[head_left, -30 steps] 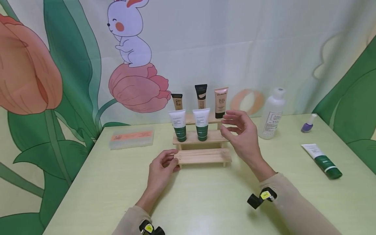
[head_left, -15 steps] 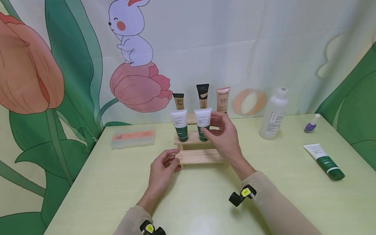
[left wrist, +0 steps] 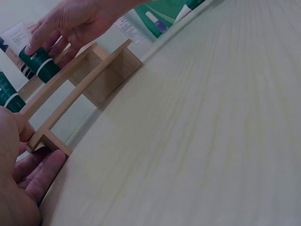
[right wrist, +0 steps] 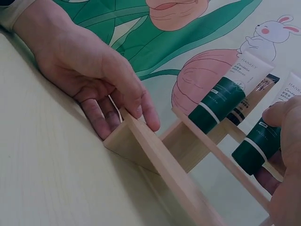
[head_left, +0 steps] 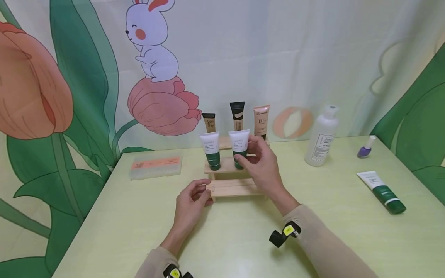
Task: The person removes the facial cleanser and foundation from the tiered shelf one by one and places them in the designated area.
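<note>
A three-tier wooden display stand [head_left: 233,189] stands on the table. My left hand [head_left: 189,201] grips the left end of its lowest tier, thumb near the top edge and fingers under the side, as the left wrist view shows. On the middle tier my right hand [head_left: 267,170] pinches a white-and-green squeeze tube [head_left: 239,141], thumb on its front and fingers behind. A matching tube [head_left: 210,150] stands upright to its left on that tier. Behind, on the top tier, are a gold tube [head_left: 210,122], a black-capped tube [head_left: 238,116] and a pink BB cream tube [head_left: 261,119].
Left of the stand lies a flat translucent case [head_left: 156,167]. To the right stand a white bottle [head_left: 321,139] and a purple nail polish bottle [head_left: 366,148]. A larger white-and-green tube [head_left: 382,193] lies near the table's right side. A printed curtain [head_left: 243,50] hangs behind.
My right hand has moved left from beside the stand to the right-hand white-and-green tube and now pinches it. The left hand has stayed on the stand's lowest tier.
</note>
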Tool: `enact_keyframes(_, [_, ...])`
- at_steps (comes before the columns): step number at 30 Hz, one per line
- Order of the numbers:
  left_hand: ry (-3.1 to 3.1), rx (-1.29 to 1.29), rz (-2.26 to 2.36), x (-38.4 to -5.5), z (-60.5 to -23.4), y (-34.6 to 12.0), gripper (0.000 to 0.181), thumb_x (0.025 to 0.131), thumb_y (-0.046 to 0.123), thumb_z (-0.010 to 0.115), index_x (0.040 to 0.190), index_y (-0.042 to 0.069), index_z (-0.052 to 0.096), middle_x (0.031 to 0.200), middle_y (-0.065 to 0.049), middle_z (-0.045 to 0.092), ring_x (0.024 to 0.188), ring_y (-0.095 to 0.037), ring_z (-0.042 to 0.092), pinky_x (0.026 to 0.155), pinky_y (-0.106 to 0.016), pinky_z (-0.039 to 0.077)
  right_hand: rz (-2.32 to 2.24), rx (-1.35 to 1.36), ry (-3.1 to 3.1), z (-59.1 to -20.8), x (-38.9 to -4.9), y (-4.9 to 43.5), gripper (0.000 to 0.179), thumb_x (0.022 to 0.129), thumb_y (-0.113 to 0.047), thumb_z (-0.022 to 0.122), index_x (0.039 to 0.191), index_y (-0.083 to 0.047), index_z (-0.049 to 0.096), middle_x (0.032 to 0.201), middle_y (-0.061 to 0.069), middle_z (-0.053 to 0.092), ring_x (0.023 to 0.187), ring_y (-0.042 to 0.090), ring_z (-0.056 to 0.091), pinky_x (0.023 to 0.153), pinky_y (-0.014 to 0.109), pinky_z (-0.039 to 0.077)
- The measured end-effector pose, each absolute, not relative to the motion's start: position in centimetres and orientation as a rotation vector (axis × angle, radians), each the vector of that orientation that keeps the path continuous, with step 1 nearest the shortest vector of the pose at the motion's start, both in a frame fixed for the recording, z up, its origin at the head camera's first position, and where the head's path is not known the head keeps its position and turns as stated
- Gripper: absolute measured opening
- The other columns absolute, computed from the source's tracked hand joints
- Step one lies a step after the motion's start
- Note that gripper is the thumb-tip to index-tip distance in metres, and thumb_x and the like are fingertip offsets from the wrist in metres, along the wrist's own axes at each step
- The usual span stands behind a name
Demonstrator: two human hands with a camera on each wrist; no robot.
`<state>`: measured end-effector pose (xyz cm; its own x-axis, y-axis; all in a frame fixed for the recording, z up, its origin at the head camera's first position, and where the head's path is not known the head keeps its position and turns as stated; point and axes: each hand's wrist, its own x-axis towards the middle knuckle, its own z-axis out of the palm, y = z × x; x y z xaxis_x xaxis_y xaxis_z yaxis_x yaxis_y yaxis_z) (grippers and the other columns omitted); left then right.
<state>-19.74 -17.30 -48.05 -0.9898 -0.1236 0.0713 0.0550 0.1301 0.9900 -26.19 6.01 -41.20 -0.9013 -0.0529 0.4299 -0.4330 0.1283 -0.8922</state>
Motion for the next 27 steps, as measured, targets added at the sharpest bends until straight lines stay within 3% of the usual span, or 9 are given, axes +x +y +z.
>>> enact_keyframes(12, [-2.251,0.056,-2.002,-19.7,-48.1,-17.5,0.029,0.105,0.0,0.071,0.131,0.011,0.078,0.118,-0.018,0.077,0.102,-0.025,0.078,0.085,-0.033,0.073,1.789,0.515,-2.037,-39.1,-25.4,9.4,0.053,0.098,0.001,0.084,0.144,-0.01,0.062,0.129,0.01,0.075,0.111,0.024,0.071,0.099,0.032,0.067])
enact_keyframes(20, [-2.249,0.049,-1.996,-19.8,-48.2,-17.2,0.028,0.104,0.0,0.072,0.13,0.01,0.079,0.115,-0.018,0.077,0.1,-0.025,0.079,0.084,-0.033,0.073,1.633,0.445,-2.073,-38.9,-24.6,15.0,0.053,0.101,0.001,0.081,0.149,-0.007,0.06,0.132,0.014,0.073,0.113,0.017,0.07,0.1,0.022,0.063])
enact_keyframes(27, [-2.243,0.056,-2.004,-19.8,-48.0,-17.2,0.029,0.105,-0.001,0.072,0.131,0.01,0.079,0.118,-0.019,0.076,0.101,-0.025,0.078,0.085,-0.033,0.073,1.494,0.327,-2.118,-38.8,-23.3,20.3,0.058,0.1,0.0,0.082,0.153,-0.007,0.059,0.131,0.006,0.071,0.113,0.011,0.069,0.098,0.014,0.061])
